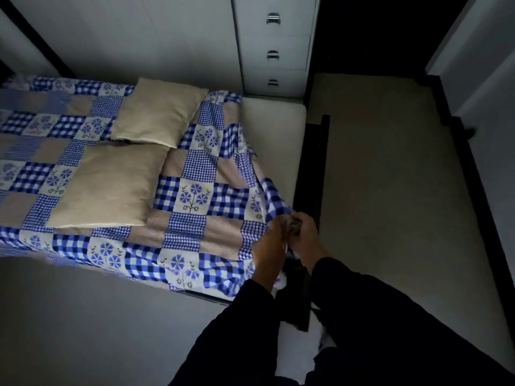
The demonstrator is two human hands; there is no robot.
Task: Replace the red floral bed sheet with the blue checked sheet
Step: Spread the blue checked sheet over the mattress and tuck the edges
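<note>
5 o'clock: left hand [268, 246], right hand [305, 232] clutch sheet [195, 168] corner. Spreading step; next, draw it toward 3 o'clock over bare mattress [274, 140].

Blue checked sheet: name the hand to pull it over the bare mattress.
Right, probably. Both hands grip the blue checked sheet, but the right hand lies nearer the bare mattress; the left hand sits inboard.

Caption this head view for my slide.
The left hand and right hand grip the blue checked sheet corner; a mattress strip lies uncovered.
</note>
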